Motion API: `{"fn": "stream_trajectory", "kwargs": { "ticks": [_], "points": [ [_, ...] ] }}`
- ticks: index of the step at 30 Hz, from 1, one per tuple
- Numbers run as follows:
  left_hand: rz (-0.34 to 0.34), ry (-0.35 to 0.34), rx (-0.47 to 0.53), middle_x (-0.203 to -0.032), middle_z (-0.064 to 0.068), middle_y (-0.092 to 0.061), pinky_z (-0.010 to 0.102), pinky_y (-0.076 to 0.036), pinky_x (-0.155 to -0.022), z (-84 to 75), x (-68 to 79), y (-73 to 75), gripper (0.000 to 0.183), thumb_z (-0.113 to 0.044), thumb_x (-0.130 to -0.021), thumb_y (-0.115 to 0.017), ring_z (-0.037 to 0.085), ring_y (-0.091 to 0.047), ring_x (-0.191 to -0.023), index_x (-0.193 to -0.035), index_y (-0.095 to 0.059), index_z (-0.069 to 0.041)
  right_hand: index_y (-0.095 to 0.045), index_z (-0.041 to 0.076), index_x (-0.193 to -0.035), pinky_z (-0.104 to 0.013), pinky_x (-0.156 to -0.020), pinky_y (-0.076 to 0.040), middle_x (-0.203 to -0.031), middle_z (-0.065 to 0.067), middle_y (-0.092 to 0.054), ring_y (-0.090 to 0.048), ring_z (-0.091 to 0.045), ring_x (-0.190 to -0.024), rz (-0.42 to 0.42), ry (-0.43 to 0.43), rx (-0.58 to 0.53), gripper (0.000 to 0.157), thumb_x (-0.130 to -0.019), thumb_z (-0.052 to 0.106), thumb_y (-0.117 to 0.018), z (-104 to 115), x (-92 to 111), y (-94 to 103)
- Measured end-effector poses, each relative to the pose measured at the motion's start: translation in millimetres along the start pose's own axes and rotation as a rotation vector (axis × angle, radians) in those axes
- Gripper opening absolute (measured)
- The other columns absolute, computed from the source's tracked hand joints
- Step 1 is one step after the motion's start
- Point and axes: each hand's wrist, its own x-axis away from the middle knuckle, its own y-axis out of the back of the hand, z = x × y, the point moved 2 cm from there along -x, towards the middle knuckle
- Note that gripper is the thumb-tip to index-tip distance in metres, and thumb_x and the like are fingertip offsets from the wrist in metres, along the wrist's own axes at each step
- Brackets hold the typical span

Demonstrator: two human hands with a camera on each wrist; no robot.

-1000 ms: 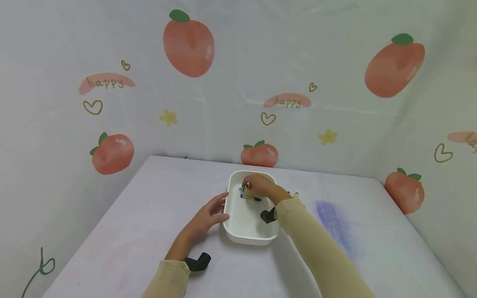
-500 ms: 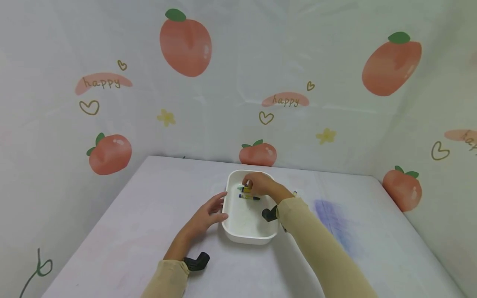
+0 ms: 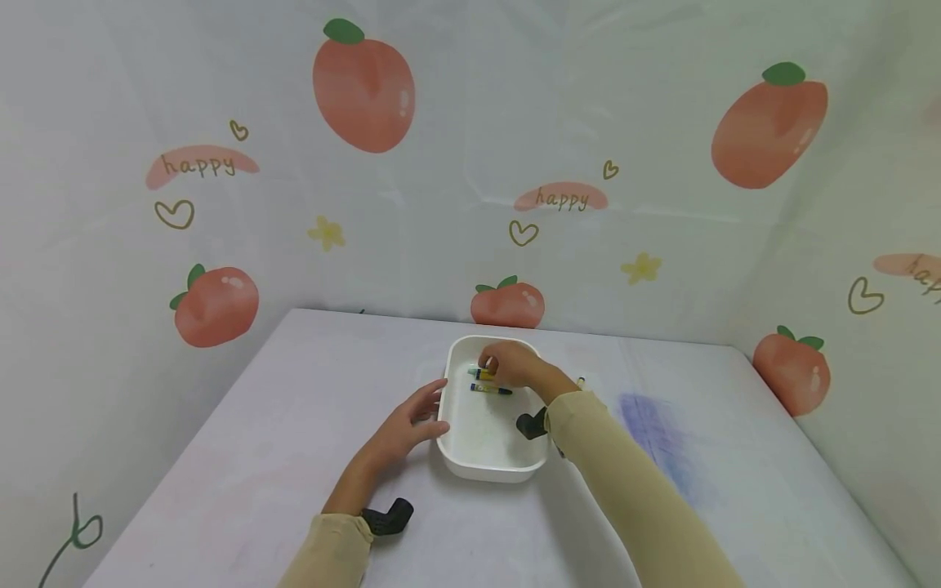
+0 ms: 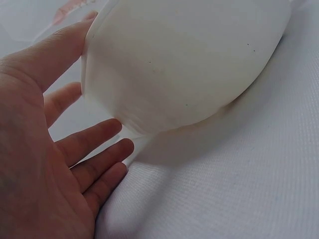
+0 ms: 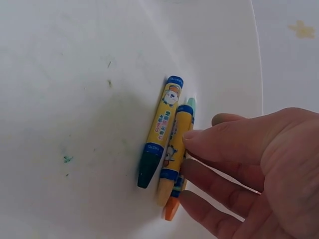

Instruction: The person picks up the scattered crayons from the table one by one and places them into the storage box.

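Note:
A white plastic tray (image 3: 488, 445) with rounded corners stands on the table. Inside it, crayons in yellow and blue wrappers lie side by side near the far end. In the right wrist view I see a dark green crayon (image 5: 160, 127), a peach crayon (image 5: 174, 149) beside it, and an orange tip (image 5: 171, 209) and a mint tip (image 5: 191, 102) partly hidden behind. My right hand (image 3: 510, 363) pinches the peach crayon, its thumb on the wrapper. My left hand (image 3: 404, 425) has its fingers spread and extended at the tray's left side, fingertips against the wall and rim.
Beyond my right wrist, a crayon end (image 3: 581, 382) shows on the white-covered table (image 3: 353, 367), mostly hidden by the forearm. A purple-blue smudge (image 3: 657, 441) marks the cloth at right. A printed fruit backdrop (image 3: 441, 204) rises behind the table.
A crayon held tilted in my right hand a second ago now lies flat beside the others. Over the last half second the right hand barely moves. The left hand stays at the tray.

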Motion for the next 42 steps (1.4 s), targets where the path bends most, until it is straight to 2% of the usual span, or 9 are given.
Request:
{"fn": "stream_trajectory", "kwargs": {
  "ticks": [5,18,28,36,42],
  "points": [
    [0.005,-0.013,-0.006,-0.141,0.018,-0.049,0.057,-0.034,-0.105,-0.8,0.2,-0.1,0.066,-0.019,-0.090,-0.068,0.034,-0.049,-0.125,-0.149,-0.038,-0.017,-0.068,0.014,-0.115,-0.034,-0.089,-0.051,-0.102,-0.002,-0.066,-0.059,-0.018,-0.096,0.004,-0.007,-0.014,0.035,-0.083,0.000,-0.072,0,2,0.3],
    [-0.005,0.020,-0.015,-0.143,0.013,-0.049,0.057,-0.034,-0.106,-4.1,2.6,-0.6,0.066,-0.021,-0.090,-0.069,0.032,-0.048,-0.127,-0.149,-0.039,-0.023,-0.067,0.013,-0.114,-0.030,-0.081,-0.053,-0.099,-0.001,-0.066,-0.059,-0.017,-0.094,0.017,0.003,-0.062,0.034,-0.084,-0.001,-0.072,-2,4,-0.5],
    [-0.003,0.023,-0.021,-0.143,0.013,-0.049,0.058,-0.033,-0.105,-4.9,2.8,-0.9,0.067,-0.021,-0.090,-0.068,0.032,-0.048,-0.128,-0.150,-0.038,-0.020,-0.067,0.012,-0.115,-0.027,-0.076,-0.054,-0.099,-0.002,-0.066,-0.060,-0.017,-0.092,0.024,0.003,-0.126,0.033,-0.085,-0.003,-0.068,-4,4,-1.4],
    [-0.008,0.032,-0.026,-0.142,0.012,-0.050,0.059,-0.033,-0.105,-2.3,1.7,-1.3,0.067,-0.023,-0.089,-0.070,0.032,-0.048,-0.128,-0.149,-0.039,-0.025,-0.067,0.010,-0.114,-0.030,-0.079,-0.054,-0.097,-0.002,-0.066,-0.061,-0.017,-0.093,0.016,0.030,-0.139,0.033,-0.085,-0.005,-0.068,-6,5,1.4],
    [-0.012,0.032,-0.021,-0.142,0.014,-0.049,0.059,-0.032,-0.106,-3.8,2.0,-0.9,0.068,-0.023,-0.089,-0.070,0.033,-0.048,-0.128,-0.149,-0.039,-0.023,-0.066,0.007,-0.117,-0.033,-0.086,-0.052,-0.097,-0.002,-0.067,-0.061,-0.018,-0.094,-0.009,0.086,-0.173,0.036,-0.083,-0.007,-0.067,-5,7,9.7]
  ]
}}
